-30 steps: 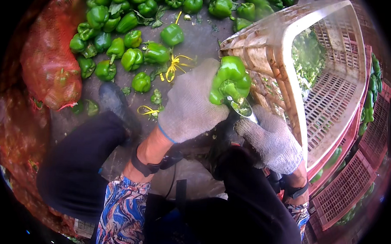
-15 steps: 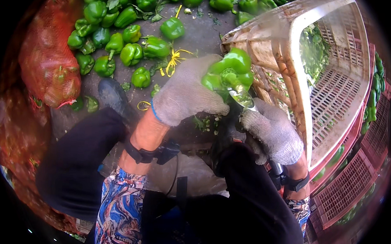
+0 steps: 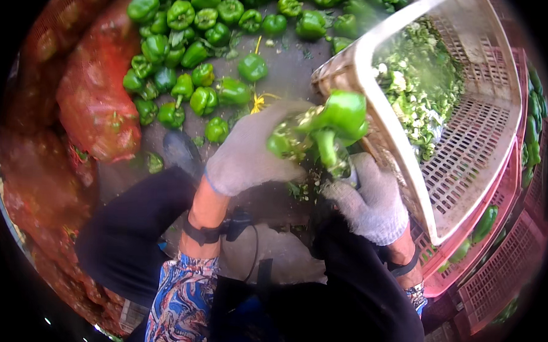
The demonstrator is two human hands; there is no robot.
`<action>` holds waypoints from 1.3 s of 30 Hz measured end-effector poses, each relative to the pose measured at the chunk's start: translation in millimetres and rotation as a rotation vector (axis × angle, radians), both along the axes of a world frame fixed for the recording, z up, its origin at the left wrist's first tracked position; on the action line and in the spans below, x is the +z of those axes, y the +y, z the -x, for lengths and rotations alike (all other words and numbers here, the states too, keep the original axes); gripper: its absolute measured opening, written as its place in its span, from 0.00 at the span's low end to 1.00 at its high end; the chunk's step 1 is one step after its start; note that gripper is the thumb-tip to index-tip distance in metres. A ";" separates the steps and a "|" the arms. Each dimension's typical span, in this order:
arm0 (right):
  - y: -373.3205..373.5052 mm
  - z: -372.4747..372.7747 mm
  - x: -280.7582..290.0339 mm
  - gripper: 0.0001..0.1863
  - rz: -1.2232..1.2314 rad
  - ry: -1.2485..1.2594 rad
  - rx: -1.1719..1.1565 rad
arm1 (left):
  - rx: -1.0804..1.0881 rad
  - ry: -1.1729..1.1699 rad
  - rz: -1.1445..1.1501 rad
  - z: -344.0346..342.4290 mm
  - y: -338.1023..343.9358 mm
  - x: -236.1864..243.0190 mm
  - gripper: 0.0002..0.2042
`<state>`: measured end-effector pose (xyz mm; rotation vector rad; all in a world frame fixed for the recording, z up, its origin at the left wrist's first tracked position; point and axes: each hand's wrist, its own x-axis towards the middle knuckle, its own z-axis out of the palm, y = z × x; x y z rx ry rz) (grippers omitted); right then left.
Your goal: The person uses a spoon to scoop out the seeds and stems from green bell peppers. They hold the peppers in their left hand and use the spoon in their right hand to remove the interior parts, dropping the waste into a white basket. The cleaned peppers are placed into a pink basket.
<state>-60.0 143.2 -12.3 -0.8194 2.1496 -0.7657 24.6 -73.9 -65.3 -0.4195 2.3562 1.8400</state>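
Up a little goes the green pepper [image 3: 342,116], now right beside the rim of the pale crate [image 3: 378,114]. Open floor lies left. My left hand [image 3: 250,152] clutches it; my right hand [image 3: 369,198] is curled underneath, holding its stem.

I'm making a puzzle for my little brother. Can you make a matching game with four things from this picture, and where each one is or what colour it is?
Things:
1. pepper
2. beige crate
3. red sack
4. pile of peppers

Places:
A. lying on the ground, far left
B. held in the left hand
C. tipped up on the right, green scraps inside
D. spread on the ground ahead

Pairs: 1-B, 2-C, 3-A, 4-D
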 end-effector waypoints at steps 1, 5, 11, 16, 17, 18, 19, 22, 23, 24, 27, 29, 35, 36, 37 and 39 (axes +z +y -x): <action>5.4 -0.2 5.3 0.21 -0.019 -0.042 -0.089 | 0.067 -0.008 0.049 3.4 4.5 8.3 0.36; 20.4 4.7 0.7 0.24 0.238 0.133 0.100 | 0.486 0.048 -0.067 6.3 -5.3 61.2 0.32; 38.8 9.3 7.7 0.24 0.255 -0.023 -0.044 | 0.215 0.510 0.209 104.7 32.2 148.2 0.38; 36.0 9.4 4.1 0.23 0.381 0.143 -0.019 | -0.205 0.384 0.582 94.3 26.0 151.5 0.38; 34.3 9.2 5.9 0.23 0.356 0.118 -0.005 | -0.235 0.255 0.513 80.5 19.0 143.8 0.36; 32.1 8.3 2.7 0.22 0.346 0.070 0.015 | -0.311 0.179 0.548 71.7 15.6 139.3 0.34; 32.1 9.0 1.0 0.22 0.323 0.025 0.045 | -0.377 0.107 0.570 64.4 15.5 135.5 0.32; 31.5 5.9 -1.4 0.23 0.289 0.015 0.055 | -0.382 0.115 0.521 51.9 14.6 113.1 0.25; 31.2 5.7 -1.4 0.23 0.289 0.021 0.056 | -0.348 0.160 0.495 50.8 17.1 109.5 0.22; 30.2 7.6 3.2 0.23 0.260 -0.019 0.057 | -0.281 0.127 0.367 49.7 21.6 109.3 0.17; 28.9 8.2 1.9 0.23 0.184 0.039 0.136 | -0.080 -0.131 0.125 36.7 25.3 104.9 0.14; 24.5 4.1 -0.7 0.23 0.234 0.088 0.129 | 0.053 -0.144 -0.050 27.8 21.6 94.3 0.11; 20.5 5.4 5.0 0.23 0.219 -0.190 0.008 | 0.531 0.065 -0.222 10.9 26.7 72.4 0.16; 19.3 4.6 5.1 0.23 0.248 -0.211 -0.014 | 0.622 0.108 -0.158 8.9 24.3 68.8 0.17; 20.2 3.0 5.8 0.23 0.266 -0.231 -0.041 | 0.639 0.129 -0.267 7.6 24.5 67.1 0.17; 16.5 0.9 7.6 0.23 0.360 -0.214 -0.081 | 0.650 0.158 -0.363 5.2 27.0 66.8 0.19</action>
